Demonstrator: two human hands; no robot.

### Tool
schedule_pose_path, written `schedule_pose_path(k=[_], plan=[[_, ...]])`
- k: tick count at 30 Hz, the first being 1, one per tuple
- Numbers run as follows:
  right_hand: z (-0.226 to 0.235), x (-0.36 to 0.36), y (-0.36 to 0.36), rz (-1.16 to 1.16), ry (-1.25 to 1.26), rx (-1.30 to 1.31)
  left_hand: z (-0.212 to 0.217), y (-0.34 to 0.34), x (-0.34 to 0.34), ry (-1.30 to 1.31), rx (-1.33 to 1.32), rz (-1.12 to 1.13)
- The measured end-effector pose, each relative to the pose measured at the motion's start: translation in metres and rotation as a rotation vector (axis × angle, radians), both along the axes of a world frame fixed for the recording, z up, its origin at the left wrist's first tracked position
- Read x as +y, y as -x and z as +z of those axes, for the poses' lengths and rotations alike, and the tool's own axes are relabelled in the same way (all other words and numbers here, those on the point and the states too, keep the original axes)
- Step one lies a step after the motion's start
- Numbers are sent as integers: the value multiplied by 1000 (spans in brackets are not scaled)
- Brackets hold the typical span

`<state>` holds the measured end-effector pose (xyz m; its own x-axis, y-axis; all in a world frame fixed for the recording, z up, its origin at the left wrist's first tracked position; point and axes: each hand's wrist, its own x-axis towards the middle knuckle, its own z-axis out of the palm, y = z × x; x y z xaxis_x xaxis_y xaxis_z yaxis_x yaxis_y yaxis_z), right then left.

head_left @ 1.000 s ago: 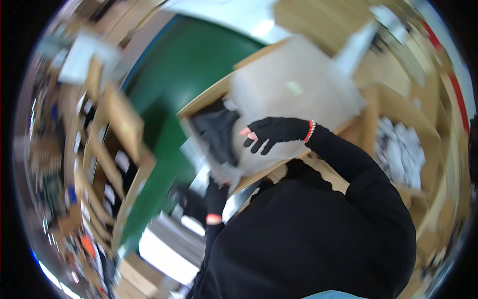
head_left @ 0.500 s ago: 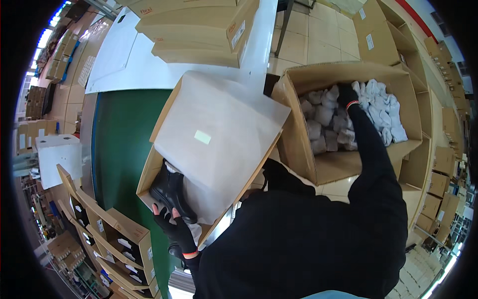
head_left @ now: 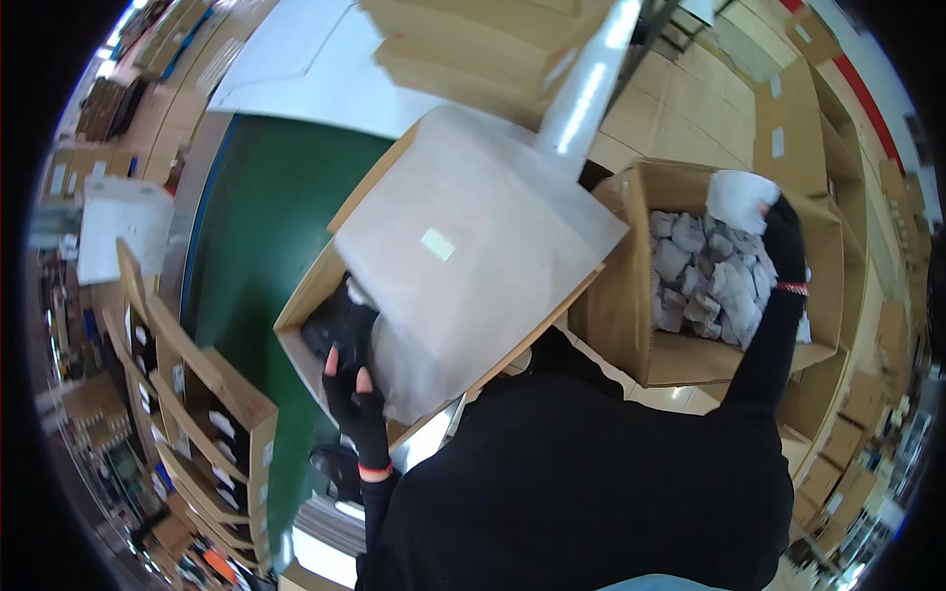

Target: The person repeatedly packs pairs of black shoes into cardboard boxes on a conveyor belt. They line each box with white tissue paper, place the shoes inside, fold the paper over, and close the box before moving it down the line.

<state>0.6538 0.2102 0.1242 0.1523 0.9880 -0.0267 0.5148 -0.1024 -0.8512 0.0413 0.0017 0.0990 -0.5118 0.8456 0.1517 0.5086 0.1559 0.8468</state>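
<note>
My left hand (head_left: 357,406), in a black glove with bare fingertips, lies at the low end of an open cardboard shoebox (head_left: 304,302). Its fingers are apart and rest against a black boot (head_left: 340,320). A sheet of pale tissue paper (head_left: 493,227) with a small light sticker covers most of the box and hangs past its right side. Over at the right, my gloved right hand (head_left: 783,239) grips a white wad of paper (head_left: 739,200) above a large carton (head_left: 616,281). Inside that carton lie many crumpled paper wads (head_left: 705,286).
The shoebox stands on a green work surface (head_left: 281,187). Beyond it, long cardboard boxes (head_left: 473,74) rest on a white table (head_left: 286,69). Open boxes with dark contents (head_left: 212,433) stack at the lower left. Cardboard shelving (head_left: 788,128) stands behind the carton.
My right hand has come up from among the wads and moved right, now with a white paper wad in it. My left hand stays by the boot. The whole view has shifted slightly.
</note>
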Motion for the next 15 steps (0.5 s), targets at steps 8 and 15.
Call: schedule_pose_path(k=[8, 15], plan=[[47, -58, 356, 958, 183, 399, 49, -21, 2, -177, -268, -523], [14, -124, 504, 1481, 158, 348, 27, 33, -79, -36, -359, -192]])
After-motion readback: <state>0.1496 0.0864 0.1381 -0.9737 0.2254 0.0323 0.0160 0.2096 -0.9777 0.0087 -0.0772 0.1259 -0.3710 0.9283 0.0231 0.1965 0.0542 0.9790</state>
